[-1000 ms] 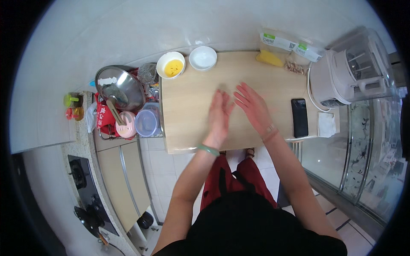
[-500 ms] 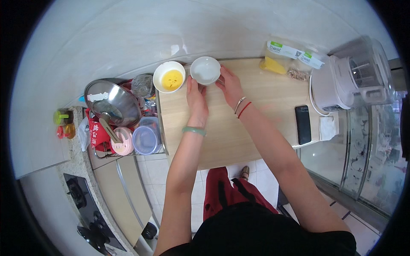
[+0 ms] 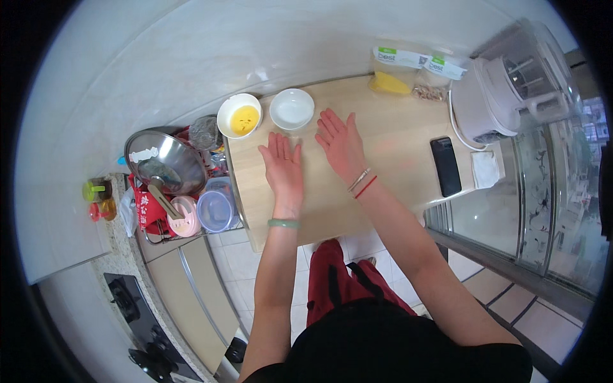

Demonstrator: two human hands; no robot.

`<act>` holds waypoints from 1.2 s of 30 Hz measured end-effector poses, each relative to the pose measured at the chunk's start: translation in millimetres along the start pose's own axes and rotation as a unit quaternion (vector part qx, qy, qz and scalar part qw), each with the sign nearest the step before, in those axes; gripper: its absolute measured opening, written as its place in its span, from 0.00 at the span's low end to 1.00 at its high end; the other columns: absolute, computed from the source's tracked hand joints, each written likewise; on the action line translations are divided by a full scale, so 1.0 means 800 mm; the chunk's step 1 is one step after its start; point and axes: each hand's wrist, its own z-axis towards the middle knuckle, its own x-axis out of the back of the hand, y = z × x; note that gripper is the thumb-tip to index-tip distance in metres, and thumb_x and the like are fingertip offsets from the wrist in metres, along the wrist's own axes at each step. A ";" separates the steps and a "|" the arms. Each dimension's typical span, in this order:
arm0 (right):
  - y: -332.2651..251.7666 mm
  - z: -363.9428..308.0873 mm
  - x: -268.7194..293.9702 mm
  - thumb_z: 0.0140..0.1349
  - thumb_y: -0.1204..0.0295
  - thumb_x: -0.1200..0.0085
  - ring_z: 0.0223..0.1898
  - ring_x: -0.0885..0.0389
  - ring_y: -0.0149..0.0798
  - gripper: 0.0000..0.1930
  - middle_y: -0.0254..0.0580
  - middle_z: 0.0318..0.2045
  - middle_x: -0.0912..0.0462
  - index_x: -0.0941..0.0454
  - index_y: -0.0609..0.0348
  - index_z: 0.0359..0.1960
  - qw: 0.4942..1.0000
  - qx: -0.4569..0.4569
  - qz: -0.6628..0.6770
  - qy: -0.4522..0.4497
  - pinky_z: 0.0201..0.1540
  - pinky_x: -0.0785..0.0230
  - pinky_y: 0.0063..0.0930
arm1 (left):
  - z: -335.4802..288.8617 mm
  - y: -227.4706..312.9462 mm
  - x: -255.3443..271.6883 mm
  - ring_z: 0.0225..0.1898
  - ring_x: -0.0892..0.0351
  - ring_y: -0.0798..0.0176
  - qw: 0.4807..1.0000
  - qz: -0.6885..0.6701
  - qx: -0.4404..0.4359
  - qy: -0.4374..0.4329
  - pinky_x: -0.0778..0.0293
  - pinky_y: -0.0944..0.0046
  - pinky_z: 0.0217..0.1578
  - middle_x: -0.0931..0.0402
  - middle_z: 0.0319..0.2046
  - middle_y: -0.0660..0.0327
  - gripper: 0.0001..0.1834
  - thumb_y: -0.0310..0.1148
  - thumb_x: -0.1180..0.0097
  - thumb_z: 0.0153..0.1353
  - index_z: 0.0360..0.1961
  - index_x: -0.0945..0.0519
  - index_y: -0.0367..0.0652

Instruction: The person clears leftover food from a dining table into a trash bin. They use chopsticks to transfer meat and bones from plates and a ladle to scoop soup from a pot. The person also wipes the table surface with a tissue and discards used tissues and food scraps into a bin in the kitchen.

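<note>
Both my hands are held palm up above the wooden table (image 3: pixel 332 210), holding nothing. My left hand (image 3: pixel 282 167), with a green bangle at the wrist, has its fingers stretched out just below a white bowl (image 3: pixel 292 110). Slightly farther right, my right hand (image 3: pixel 341 142) is also flat, its thumb apart from the fingers; a beaded band and a red string circle that wrist. To the left of the white bowl stands another white bowl (image 3: pixel 225 121) with yellow liquid (image 3: pixel 245 119) and small dark reddish bits in it. Neither hand touches a bowl.
Two clear bags, one with yellow contents (image 3: pixel 389 83) and one with brownish pieces (image 3: pixel 430 92), lean at the back wall. A white blender-like appliance (image 3: pixel 488 102), black phone (image 3: pixel 446 167) and white tissue (image 3: pixel 485 170) are right. Leftward are a steel pan (image 3: pixel 185 153), plastic tubs (image 3: pixel 217 210) and gas stove (image 3: pixel 150 325).
Both hands have let go of the white bowl, drawn back toward me and turned palm up. That bowl now stands alone beside the one with yellow liquid. The whole view has shifted slightly.
</note>
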 end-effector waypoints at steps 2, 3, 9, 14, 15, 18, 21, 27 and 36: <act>-0.003 -0.033 0.001 0.69 0.39 0.73 0.72 0.52 0.44 0.41 0.45 0.72 0.49 0.52 0.60 0.71 0.998 -0.005 0.055 -0.027 0.72 0.60 0.41 | -0.028 -0.004 0.006 0.73 0.55 0.56 0.998 -0.019 0.009 -0.061 0.56 0.49 0.70 0.50 0.71 0.53 0.36 0.57 0.68 0.71 0.71 0.47 0.44; -0.009 -0.050 0.002 0.69 0.40 0.74 0.72 0.51 0.44 0.40 0.45 0.71 0.48 0.52 0.60 0.71 0.996 -0.004 0.080 -0.042 0.72 0.59 0.41 | -0.043 -0.005 0.000 0.73 0.55 0.55 0.996 -0.032 0.024 -0.077 0.55 0.50 0.70 0.49 0.70 0.53 0.36 0.57 0.69 0.71 0.70 0.46 0.44; -0.053 -0.173 0.031 0.71 0.42 0.75 0.70 0.46 0.45 0.38 0.45 0.69 0.42 0.48 0.60 0.70 0.989 0.012 0.142 -0.040 0.71 0.53 0.41 | -0.150 -0.026 -0.048 0.71 0.50 0.55 0.979 -0.072 0.112 -0.151 0.52 0.52 0.69 0.45 0.69 0.53 0.34 0.55 0.70 0.72 0.69 0.43 0.43; -0.094 -0.292 0.089 0.71 0.42 0.74 0.69 0.44 0.44 0.37 0.45 0.68 0.40 0.46 0.62 0.69 0.983 0.079 0.164 -0.017 0.71 0.52 0.41 | -0.246 -0.082 -0.073 0.70 0.48 0.55 0.961 -0.033 0.183 -0.205 0.50 0.54 0.69 0.45 0.69 0.54 0.32 0.53 0.70 0.73 0.69 0.42 0.44; -0.099 -0.322 0.103 0.71 0.43 0.74 0.69 0.44 0.44 0.37 0.46 0.68 0.40 0.46 0.62 0.69 0.981 0.094 0.167 -0.006 0.71 0.52 0.41 | -0.270 -0.096 -0.072 0.70 0.48 0.55 0.956 -0.030 0.203 -0.210 0.50 0.54 0.69 0.45 0.69 0.54 0.32 0.53 0.70 0.73 0.69 0.42 0.44; -0.120 -0.418 0.146 0.71 0.43 0.73 0.69 0.43 0.44 0.37 0.45 0.68 0.39 0.46 0.62 0.69 0.970 0.144 0.196 0.024 0.71 0.52 0.40 | -0.340 -0.144 -0.075 0.70 0.48 0.55 0.934 -0.024 0.265 -0.240 0.50 0.53 0.69 0.44 0.68 0.54 0.31 0.52 0.69 0.73 0.69 0.42 0.44; -0.133 -0.524 0.195 0.71 0.43 0.73 0.69 0.44 0.45 0.36 0.45 0.68 0.41 0.46 0.61 0.69 0.953 0.212 0.211 0.049 0.71 0.52 0.41 | -0.426 -0.197 -0.082 0.70 0.47 0.54 0.901 -0.008 0.334 -0.275 0.50 0.53 0.69 0.43 0.68 0.54 0.31 0.52 0.69 0.73 0.69 0.42 0.44; -0.131 -0.761 0.295 0.72 0.45 0.73 0.69 0.43 0.45 0.35 0.46 0.69 0.42 0.46 0.60 0.69 0.898 0.368 0.220 0.094 0.71 0.53 0.41 | -0.626 -0.310 -0.073 0.69 0.44 0.55 0.814 0.035 0.457 -0.357 0.49 0.54 0.69 0.39 0.66 0.53 0.31 0.52 0.71 0.73 0.68 0.40 0.44; -0.043 -1.037 0.386 0.72 0.47 0.71 0.69 0.44 0.45 0.33 0.46 0.69 0.41 0.46 0.60 0.69 0.761 0.550 0.288 0.190 0.70 0.52 0.42 | -0.876 -0.411 -0.013 0.68 0.43 0.55 0.648 0.138 0.609 -0.436 0.49 0.51 0.68 0.38 0.66 0.55 0.29 0.52 0.69 0.73 0.67 0.38 0.46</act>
